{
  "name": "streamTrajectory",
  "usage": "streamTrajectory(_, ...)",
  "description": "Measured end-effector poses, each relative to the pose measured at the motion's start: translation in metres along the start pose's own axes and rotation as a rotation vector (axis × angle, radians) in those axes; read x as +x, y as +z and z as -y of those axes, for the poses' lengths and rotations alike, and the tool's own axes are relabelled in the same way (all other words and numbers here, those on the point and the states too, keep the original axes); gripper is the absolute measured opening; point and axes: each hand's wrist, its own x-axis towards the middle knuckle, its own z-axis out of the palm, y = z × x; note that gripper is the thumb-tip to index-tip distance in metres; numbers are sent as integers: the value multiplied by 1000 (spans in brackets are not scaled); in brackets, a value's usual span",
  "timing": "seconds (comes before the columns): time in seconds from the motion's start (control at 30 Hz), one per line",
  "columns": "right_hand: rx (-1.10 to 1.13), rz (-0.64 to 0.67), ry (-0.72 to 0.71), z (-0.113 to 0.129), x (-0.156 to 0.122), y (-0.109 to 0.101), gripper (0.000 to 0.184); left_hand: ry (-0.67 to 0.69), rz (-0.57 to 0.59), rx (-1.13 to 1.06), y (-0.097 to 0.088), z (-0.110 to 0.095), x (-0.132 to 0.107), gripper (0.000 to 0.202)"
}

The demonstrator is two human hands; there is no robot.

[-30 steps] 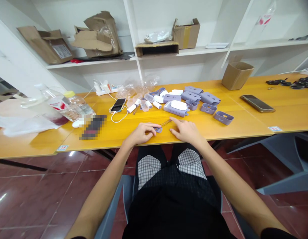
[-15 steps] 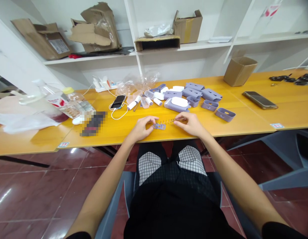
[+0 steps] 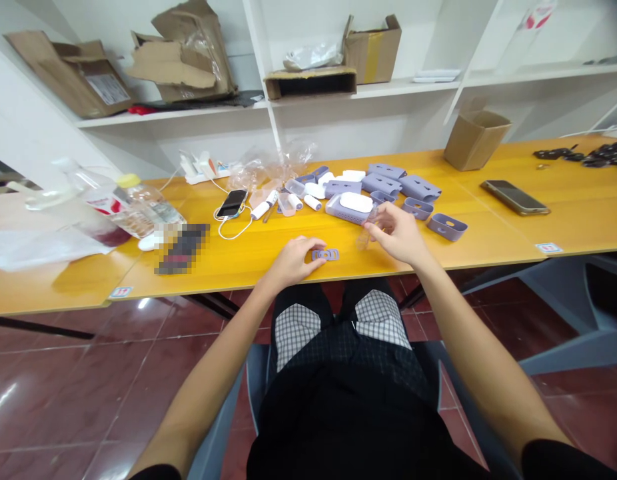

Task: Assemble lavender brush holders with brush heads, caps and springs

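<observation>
My left hand (image 3: 299,261) is near the table's front edge, thumb and forefinger curved around the left end of a small flat purple plastic piece with cut-outs (image 3: 329,255). Farther right, my right hand (image 3: 399,233) is raised above the table with its fingertips pinched on a thin, see-through strip (image 3: 362,241), smeared by motion. Just behind that hand, a purple perforated case (image 3: 341,211) bears a white oval part (image 3: 356,201). Open purple shells (image 3: 449,228) lie to the right of the hand.
More purple housings (image 3: 381,183) and white cylinders (image 3: 312,202) lie toward the back. A phone with a cable (image 3: 232,203) and bottles (image 3: 151,203) are on the left. On the right are another phone (image 3: 514,197) and a cardboard box (image 3: 476,140).
My right hand has moved right and away from the left hand, taking the thin strip along. The flat purple piece stays by my left hand. The view has shifted slightly.
</observation>
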Motion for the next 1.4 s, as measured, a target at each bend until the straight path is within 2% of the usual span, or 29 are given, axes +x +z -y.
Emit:
streamTrajectory(0.17,-82,58,-14,-11,0,2,38,22,17,-58,17,-17,16,26)
streamTrajectory(0.23,-116,136,-6,-15,0,-1,38,31,20,-84,22,-19,21,26)
streamTrajectory(0.33,-115,325,40,-18,0,-6,27,21,18,-124,23,-19,22,25)
streamTrajectory(0.4,-57,393,80,-18,0,-8,30,19,16,-131,22,-19,20,24)
streamTrajectory(0.5,97,350,147,-14,-1,-5,39,50,26,-97,21,-20,17,26)
streamTrajectory(0.6,293,301,188,-10,-4,5,44,95,18,-45,20,-22,17,40)
streamTrajectory(0.7,388,336,198,-7,-6,16,45,114,0,-36,20,-22,18,45)
streamTrajectory(0.93,430,368,190,-7,-7,30,49,145,8,-34,18,-23,18,30)
streamTrajectory(1.2,398,349,176,-7,-7,30,49,120,5,-1,20,-20,18,29)
streamTrajectory(1.4,303,376,131,-8,-9,34,56,131,33,56,22,-18,18,29)
